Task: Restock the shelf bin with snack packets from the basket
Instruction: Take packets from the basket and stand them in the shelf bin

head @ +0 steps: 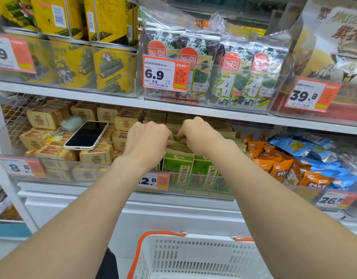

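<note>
A phone [86, 135] lies loose on the tan packets at the shelf's left end, near the left hand [149, 140]. That hand and the right hand [199, 135] sit close together, fingers curled onto the top edges of the green packets [178, 168], which stand upright in the shelf bin [223, 196] at the shelf's front edge. The basket [193, 256] below shows no packets. Pressed too hard, the row may buckle or tip over the low front wall, and a stray left arm could knock the phone off.
</note>
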`<control>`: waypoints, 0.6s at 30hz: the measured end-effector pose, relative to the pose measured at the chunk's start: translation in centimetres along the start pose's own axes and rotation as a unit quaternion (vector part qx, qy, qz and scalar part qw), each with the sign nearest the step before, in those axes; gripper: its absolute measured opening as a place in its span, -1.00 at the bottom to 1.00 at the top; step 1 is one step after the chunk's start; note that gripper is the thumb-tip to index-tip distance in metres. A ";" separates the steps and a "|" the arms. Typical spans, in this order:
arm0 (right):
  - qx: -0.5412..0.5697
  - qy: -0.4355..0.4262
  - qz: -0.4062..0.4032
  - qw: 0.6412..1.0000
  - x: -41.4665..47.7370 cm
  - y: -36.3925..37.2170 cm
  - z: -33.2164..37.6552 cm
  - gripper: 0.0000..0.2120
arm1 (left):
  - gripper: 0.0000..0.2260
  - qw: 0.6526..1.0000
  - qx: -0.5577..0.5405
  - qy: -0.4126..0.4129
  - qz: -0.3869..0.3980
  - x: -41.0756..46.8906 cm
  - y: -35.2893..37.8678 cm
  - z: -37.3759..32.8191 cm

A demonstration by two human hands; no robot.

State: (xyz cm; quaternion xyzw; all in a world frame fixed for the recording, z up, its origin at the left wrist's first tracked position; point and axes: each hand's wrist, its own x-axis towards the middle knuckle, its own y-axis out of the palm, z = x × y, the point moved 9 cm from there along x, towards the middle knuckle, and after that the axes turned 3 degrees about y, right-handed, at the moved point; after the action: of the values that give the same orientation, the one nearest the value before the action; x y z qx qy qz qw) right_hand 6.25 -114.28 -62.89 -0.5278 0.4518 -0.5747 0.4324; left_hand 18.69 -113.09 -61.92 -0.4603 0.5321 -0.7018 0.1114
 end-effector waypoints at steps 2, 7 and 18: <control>-0.013 -0.002 0.019 1.000 0.3 0.5 0.6 -0.67 | -0.81 1.000 0.003 0.007 -0.001 0.0 0.1 0.2; 0.014 0.038 0.054 0.998 1.5 1.1 0.1 -0.77 | -0.81 1.000 -0.022 0.007 -0.003 0.0 0.1 0.0; -0.048 0.047 -0.320 0.945 -11.0 -2.7 -3.7 -0.62 | -0.38 0.992 -0.092 -0.011 0.085 -2.2 1.7 -3.4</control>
State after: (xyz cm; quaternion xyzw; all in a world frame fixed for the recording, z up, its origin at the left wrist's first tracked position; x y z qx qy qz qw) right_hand 3.26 -102.73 -62.78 -0.6374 0.3060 -0.6844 0.1780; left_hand 16.80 -110.17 -64.55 -0.4298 0.6306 -0.6323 0.1336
